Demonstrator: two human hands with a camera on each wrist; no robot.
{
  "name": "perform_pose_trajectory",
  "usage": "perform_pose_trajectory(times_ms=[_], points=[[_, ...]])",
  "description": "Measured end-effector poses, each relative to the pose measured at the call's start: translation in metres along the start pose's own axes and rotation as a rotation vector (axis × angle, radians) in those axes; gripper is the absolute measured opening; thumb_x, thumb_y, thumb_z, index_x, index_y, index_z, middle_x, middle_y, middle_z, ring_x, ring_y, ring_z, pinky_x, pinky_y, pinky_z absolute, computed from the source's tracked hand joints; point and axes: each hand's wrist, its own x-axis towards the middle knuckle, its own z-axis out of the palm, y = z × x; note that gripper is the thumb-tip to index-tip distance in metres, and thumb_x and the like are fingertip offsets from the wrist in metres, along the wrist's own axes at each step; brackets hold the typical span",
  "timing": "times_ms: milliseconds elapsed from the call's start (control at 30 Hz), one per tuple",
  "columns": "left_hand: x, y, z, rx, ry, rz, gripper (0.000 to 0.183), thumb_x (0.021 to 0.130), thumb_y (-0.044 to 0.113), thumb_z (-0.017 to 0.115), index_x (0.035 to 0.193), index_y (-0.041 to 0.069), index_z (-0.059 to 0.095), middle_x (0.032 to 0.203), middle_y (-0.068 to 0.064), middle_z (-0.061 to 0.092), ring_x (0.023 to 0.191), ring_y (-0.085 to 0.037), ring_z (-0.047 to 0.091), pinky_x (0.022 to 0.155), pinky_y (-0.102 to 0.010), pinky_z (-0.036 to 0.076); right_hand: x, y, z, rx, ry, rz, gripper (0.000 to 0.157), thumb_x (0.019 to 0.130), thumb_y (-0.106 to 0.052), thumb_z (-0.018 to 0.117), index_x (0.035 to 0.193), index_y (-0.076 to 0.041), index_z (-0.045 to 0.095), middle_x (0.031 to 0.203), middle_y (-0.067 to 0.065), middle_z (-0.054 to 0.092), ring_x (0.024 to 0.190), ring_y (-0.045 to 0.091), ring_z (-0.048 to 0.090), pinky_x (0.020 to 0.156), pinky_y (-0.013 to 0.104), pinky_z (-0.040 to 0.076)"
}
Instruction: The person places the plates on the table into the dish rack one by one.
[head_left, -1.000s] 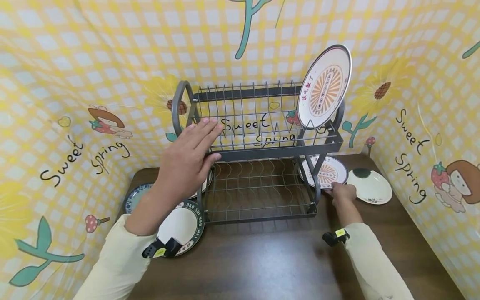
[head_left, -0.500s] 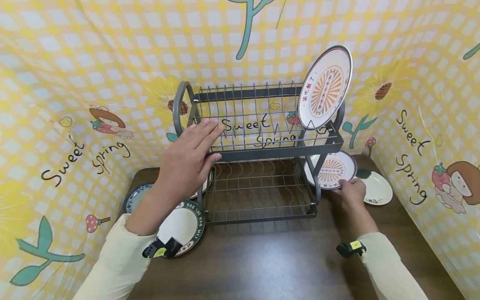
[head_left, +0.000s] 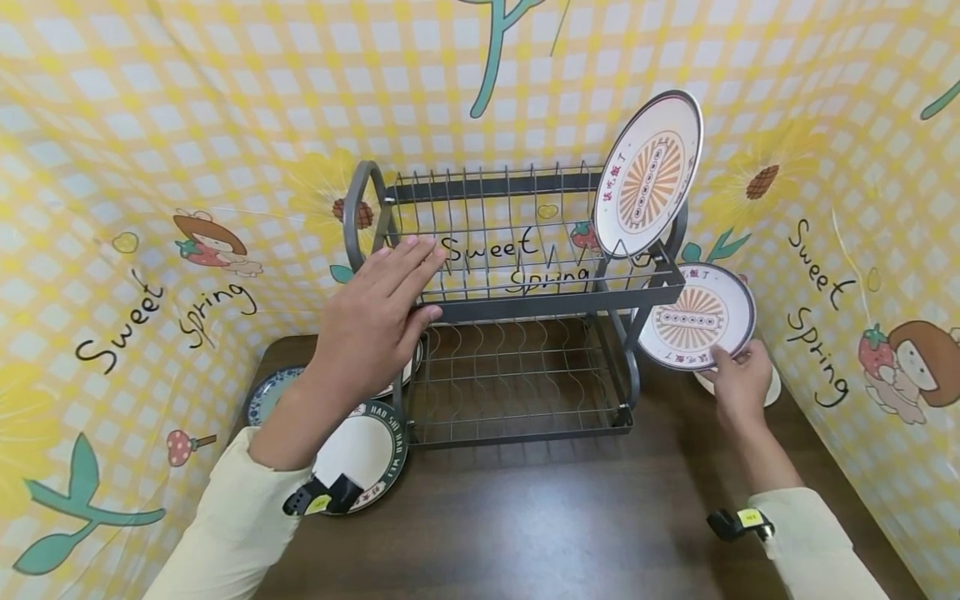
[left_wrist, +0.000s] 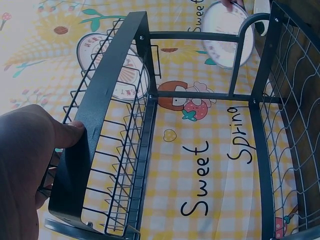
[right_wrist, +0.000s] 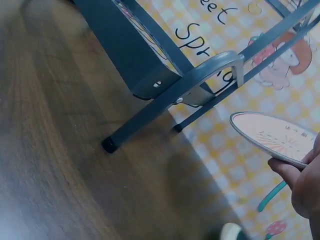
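My right hand (head_left: 741,385) grips the near rim of a white plate (head_left: 693,321) with an orange sunburst and red characters, lifted beside the dish rack. The right wrist view shows that plate (right_wrist: 275,135) tilted, thumb at its rim. A similar plate (head_left: 648,175) stands upright at the right end of the rack's upper tier. My left hand (head_left: 375,325) lies over the upper tier's left front corner and holds the grey dish rack (head_left: 525,307). In the left wrist view its thumb (left_wrist: 72,132) presses the front rail; its other fingers are mostly hidden.
A plate with a dark green rim (head_left: 363,454) and a blue-patterned plate (head_left: 273,392) lie left of the rack, another partly behind its left leg. A pale plate (head_left: 772,390) lies on the wooden table (head_left: 517,517), partly behind my right hand. Printed cloth (head_left: 480,83) surrounds the table.
My right hand has drawn the sunburst plate from behind the rack's right leg, moving it right and up, now partly covering the pale plate. The left hand has stayed in place.
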Motion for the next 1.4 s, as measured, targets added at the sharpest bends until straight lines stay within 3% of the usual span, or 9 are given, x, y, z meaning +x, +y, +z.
perform_pose_trajectory(times_ms=[233,333,433,633,967,1233,1400], points=[[0.000,0.000,0.000,-0.005,0.008,0.000,0.060,0.093,0.027,0.062,0.147,0.015,0.041,0.150,-0.005,0.044,0.138,-0.025,0.041,0.119,-0.039,0.029,-0.001,-0.016,-0.001,-0.233,0.148,-0.189,0.016,0.092,-0.005,0.059,0.092,-0.015,0.047,0.081,-0.002,0.055,0.065,-0.001,0.060,0.061,0.011,0.055],[-0.001,0.000,-0.001,-0.012,0.008,-0.001,0.059,0.093,0.027,0.062,0.147,0.015,0.041,0.150,-0.005,0.043,0.138,-0.025,0.041,0.120,-0.036,0.026,0.001,-0.024,-0.002,-0.242,0.236,-0.237,0.019,0.090,-0.007,0.063,0.089,-0.019,0.048,0.077,-0.005,0.055,0.064,0.000,0.056,0.057,0.008,0.052],[-0.001,0.000,0.000,-0.021,0.008,-0.002,0.059,0.093,0.027,0.063,0.147,0.015,0.041,0.150,-0.005,0.043,0.138,-0.025,0.042,0.121,-0.034,0.024,0.001,-0.034,-0.002,-0.157,0.289,-0.249,0.018,0.088,-0.005,0.065,0.087,-0.017,0.053,0.074,-0.009,0.059,0.064,0.002,0.058,0.057,0.009,0.052],[-0.001,0.000,0.000,-0.032,0.015,-0.005,0.060,0.092,0.026,0.064,0.147,0.016,0.042,0.149,-0.005,0.044,0.138,-0.025,0.042,0.121,-0.034,0.024,-0.005,-0.059,-0.004,0.131,0.292,-0.205,0.013,0.085,-0.001,0.069,0.097,-0.005,0.067,0.078,-0.001,0.069,0.070,0.010,0.069,0.061,0.017,0.058],[-0.001,-0.001,0.000,-0.037,0.028,-0.002,0.060,0.091,0.025,0.065,0.146,0.016,0.043,0.148,-0.005,0.046,0.136,-0.026,0.044,0.120,-0.034,0.025,-0.019,-0.100,0.002,0.456,0.242,-0.369,0.020,0.078,0.012,0.069,0.093,0.003,0.058,0.093,0.019,0.071,0.080,0.025,0.072,0.061,0.032,0.059],[-0.001,-0.001,0.001,-0.040,0.018,-0.012,0.060,0.091,0.026,0.065,0.146,0.017,0.043,0.150,-0.003,0.044,0.138,-0.024,0.042,0.121,-0.034,0.024,-0.038,-0.129,0.010,0.375,0.276,-0.471,0.021,0.079,0.006,0.070,0.097,0.002,0.060,0.091,0.018,0.071,0.069,0.021,0.070,0.049,0.022,0.057],[-0.001,-0.002,0.002,-0.041,0.029,-0.012,0.059,0.091,0.026,0.066,0.145,0.017,0.045,0.149,-0.002,0.045,0.137,-0.024,0.044,0.119,-0.037,0.029,-0.049,-0.142,0.017,0.458,0.229,-0.543,0.022,0.082,0.011,0.063,0.101,0.005,0.056,0.104,0.026,0.067,0.086,0.030,0.072,0.058,0.029,0.060]])
